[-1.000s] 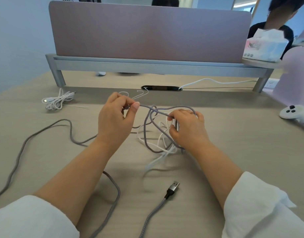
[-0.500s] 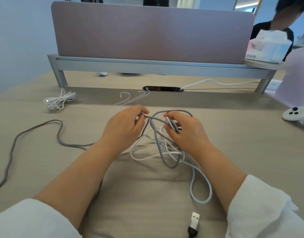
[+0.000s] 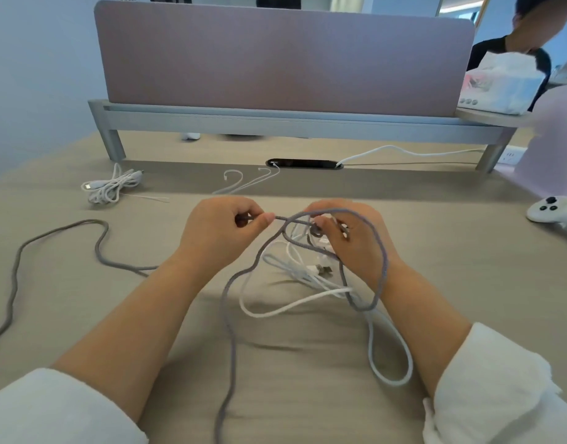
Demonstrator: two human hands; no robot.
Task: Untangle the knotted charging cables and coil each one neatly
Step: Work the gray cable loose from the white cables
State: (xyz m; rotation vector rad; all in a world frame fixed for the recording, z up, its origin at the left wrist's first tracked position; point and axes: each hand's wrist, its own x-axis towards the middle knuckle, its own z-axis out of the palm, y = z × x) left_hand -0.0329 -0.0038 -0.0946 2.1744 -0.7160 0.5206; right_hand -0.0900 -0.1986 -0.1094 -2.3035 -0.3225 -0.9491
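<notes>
A grey braided cable and a white cable are tangled together above the tan desk. My left hand pinches the grey cable between thumb and fingers. My right hand grips the knot of grey and white strands, and a grey loop drapes over its wrist. A white loop hangs down toward me, and a metal plug lies in the tangle. The grey cable's long tail trails off left across the desk.
A coiled white cable lies at the back left, and thin white cable ends lie near the black desk grommet. A white controller sits at the right. A mauve divider and a tissue pack stand behind; a person sits beyond.
Both hands lifted the tangle and drew slightly apart, stretching a short run of grey cable between them. A grey loop now hangs over my right wrist. The USB plug near me left view.
</notes>
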